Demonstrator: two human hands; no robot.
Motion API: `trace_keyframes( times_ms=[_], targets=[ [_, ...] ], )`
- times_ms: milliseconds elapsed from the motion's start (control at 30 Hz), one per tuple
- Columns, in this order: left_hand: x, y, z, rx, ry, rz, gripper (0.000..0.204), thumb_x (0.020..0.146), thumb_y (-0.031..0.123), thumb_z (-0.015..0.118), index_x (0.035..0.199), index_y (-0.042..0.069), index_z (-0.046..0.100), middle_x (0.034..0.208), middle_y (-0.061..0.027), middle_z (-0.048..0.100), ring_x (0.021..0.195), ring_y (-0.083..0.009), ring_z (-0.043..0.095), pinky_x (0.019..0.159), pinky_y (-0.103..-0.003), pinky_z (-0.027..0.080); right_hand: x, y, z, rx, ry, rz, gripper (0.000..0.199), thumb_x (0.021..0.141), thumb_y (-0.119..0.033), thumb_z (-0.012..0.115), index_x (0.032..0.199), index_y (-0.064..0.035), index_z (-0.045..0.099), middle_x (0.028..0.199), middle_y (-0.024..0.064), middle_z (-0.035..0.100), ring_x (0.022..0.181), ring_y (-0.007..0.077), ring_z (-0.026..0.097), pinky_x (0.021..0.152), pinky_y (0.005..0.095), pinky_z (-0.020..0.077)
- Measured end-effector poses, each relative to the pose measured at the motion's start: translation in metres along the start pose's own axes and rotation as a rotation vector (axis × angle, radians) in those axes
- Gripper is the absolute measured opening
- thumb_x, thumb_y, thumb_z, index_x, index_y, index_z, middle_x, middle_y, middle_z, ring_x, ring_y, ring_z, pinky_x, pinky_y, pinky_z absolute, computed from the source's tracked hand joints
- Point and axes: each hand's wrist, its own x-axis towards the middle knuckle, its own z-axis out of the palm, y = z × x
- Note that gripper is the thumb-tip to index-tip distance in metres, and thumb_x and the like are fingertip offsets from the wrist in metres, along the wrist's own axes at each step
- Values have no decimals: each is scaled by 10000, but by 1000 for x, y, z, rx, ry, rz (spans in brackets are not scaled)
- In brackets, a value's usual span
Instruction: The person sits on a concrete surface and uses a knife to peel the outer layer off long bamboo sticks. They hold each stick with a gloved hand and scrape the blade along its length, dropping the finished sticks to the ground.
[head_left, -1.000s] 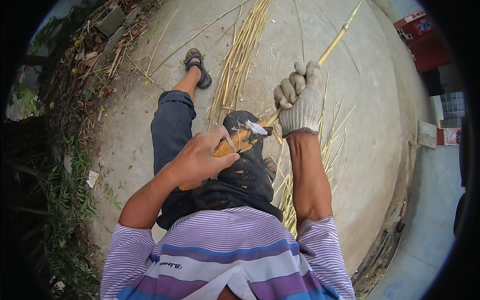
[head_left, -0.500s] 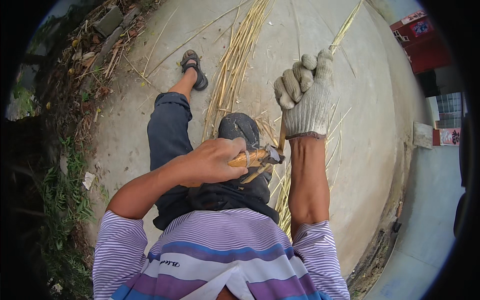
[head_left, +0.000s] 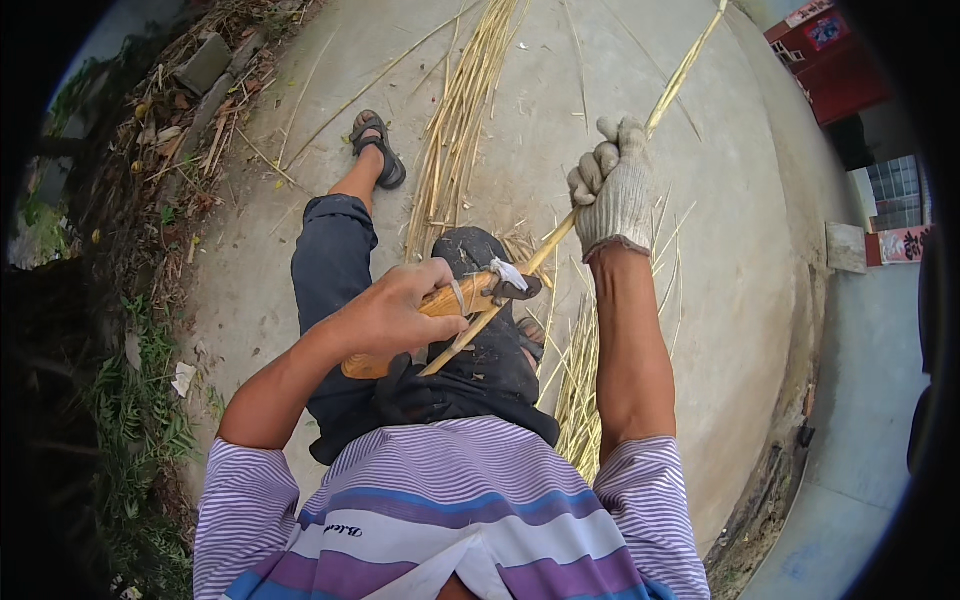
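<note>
Clearly, a knife with a wooden handle is gripped in the bare left hand — its fingers are curled tightly round the handle, the thumb laid along the near side. The short blade is set against a long yellow cane strip, at the point where the strip crosses above the lap. The strip is held further up by the right hand, which is covered by a white knitted glove; the gloved fingers are closed into a fist around the strip, nothing else being pinched. From that fist the strip runs on toward the upper right of the view, and its lower end passes under the left hand toward the dark cloth spread over the knees.

A leg in dark trousers is stretched out over the concrete floor, ending in a sandal. A bundle of thin cane strips is laid on the floor just beside that leg — more loose strips are scattered near the right forearm. A purple-and-white striped shirt fills the lower edge.
</note>
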Motion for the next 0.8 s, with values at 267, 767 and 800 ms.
trace_keyframes(
  times_ms=[267,767,800],
  targets=[
    [26,26,-7,-150,3,58,301,901,210,745,983,33,516,702,-25,599,498,-77,549,451,-262,431,-21,5,1,-392,-82,-91,392,1025,-342,567,1155,27,559,737,42,572,594,141,561,553,303,512],
    [132,18,-20,-558,380,104,256,914,168,721,1018,-14,575,712,-29,599,499,-91,558,440,-246,442,-119,84,-78,-1149,-268,-172,320,1039,-260,394,966,-82,649,944,180,609,864,383,620,758,468,485],
    [139,15,-35,-585,370,102,249,907,173,723,1006,-10,585,712,-28,604,498,-92,562,438,-247,447,-134,65,-78,-1117,-221,29,325,1040,-263,386,976,-88,652,957,188,615,858,396,622,754,473,487]
  ],
)
